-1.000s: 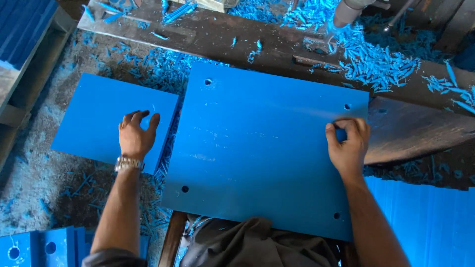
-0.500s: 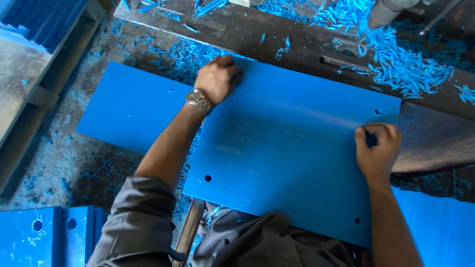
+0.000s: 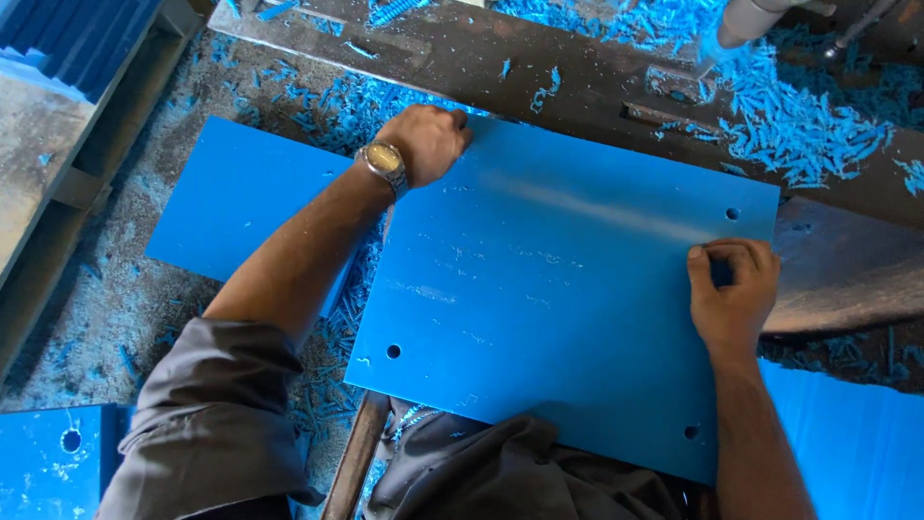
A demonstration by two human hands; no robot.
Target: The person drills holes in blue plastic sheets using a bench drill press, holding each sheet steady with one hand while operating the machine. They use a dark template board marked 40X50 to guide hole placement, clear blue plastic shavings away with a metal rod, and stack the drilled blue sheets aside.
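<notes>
Two hands curled, gripping blue panel (image 3: 568, 289): left hand (image 3: 428, 143) far corner, right hand (image 3: 733, 289) right edge.

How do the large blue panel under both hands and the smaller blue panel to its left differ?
The large blue panel shows more area than the smaller blue panel. The large one lies raised across the dark bench; the smaller lies lower, among shavings. Drilled holes show at the large panel's corners; none show on the smaller. The left hand and right hand grip the large panel's edges; the smaller is untouched. Both are flat, rectangular and the same blue.
</notes>
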